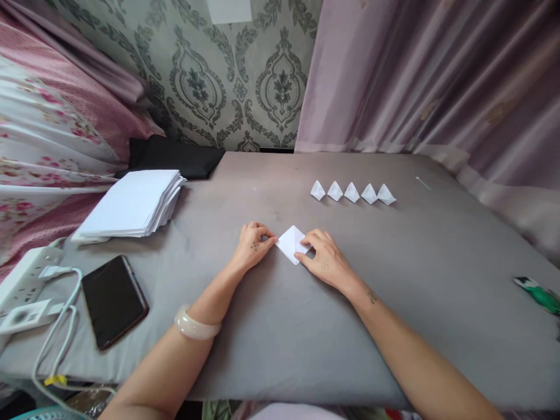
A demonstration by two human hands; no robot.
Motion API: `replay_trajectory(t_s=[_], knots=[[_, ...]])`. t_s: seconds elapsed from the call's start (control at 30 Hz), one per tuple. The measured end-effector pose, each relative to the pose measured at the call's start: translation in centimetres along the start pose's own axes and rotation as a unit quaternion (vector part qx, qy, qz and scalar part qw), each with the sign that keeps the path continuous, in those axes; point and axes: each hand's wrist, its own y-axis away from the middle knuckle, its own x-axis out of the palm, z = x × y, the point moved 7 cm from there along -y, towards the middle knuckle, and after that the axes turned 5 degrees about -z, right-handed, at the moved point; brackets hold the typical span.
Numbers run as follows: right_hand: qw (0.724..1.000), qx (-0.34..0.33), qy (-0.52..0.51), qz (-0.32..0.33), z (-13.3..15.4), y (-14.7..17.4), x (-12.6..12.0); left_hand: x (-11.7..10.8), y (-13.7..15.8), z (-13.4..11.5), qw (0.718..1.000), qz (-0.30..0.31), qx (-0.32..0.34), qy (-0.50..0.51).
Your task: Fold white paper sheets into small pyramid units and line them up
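A white sheet of paper folded into a small diamond (290, 243) lies on the grey cloth-covered table between my hands. My left hand (254, 245) pinches its left corner between thumb and fingers. On the other side, my right hand (324, 255) grips the right part, thumb near the lower edge and fingers over the right corner. Farther back stands a row of several small folded white paper pieces (352, 192), pointed at the top and set side by side.
At the left lie a stack of white paper (131, 204), a black folded cloth (175, 157), a dark phone (114, 302) and a power strip (26, 274) with white cables. A green-and-white object (540, 296) sits at the right edge. Curtains (394, 76) border the table.
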Motion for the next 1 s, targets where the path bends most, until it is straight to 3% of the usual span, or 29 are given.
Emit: replay_trajectory(t_s=[0.2,0.33,0.43,0.5,0.63,0.87,1.0], knots=[[1.000,-0.003,-0.005,0.015,0.1,-0.1,-0.1,0.8,0.3,-0.3,0.998,0.009,0.033,-0.050],[1.000,-0.011,0.001,0.015,0.2,0.0,-0.1,1.3,1.1,-2.2,0.983,0.004,0.167,-0.076],[1.000,-0.012,0.002,0.013,0.0,0.1,-0.1,2.2,2.2,-3.9,0.955,0.047,0.282,-0.075],[1.000,-0.017,-0.006,0.010,-0.1,0.1,-0.2,2.5,2.7,-4.4,0.944,0.074,0.311,-0.077],[0.999,-0.036,-0.010,0.001,0.0,-0.1,-0.5,2.7,3.0,-5.0,0.946,0.066,0.288,-0.137],[0.993,-0.052,0.101,0.043,0.6,-1.0,0.6,2.9,3.6,-6.0,0.951,0.043,0.228,-0.205],[0.995,-0.044,0.064,0.067,-0.3,-1.4,1.1,2.8,3.7,-6.0,0.955,0.045,0.220,-0.194]])
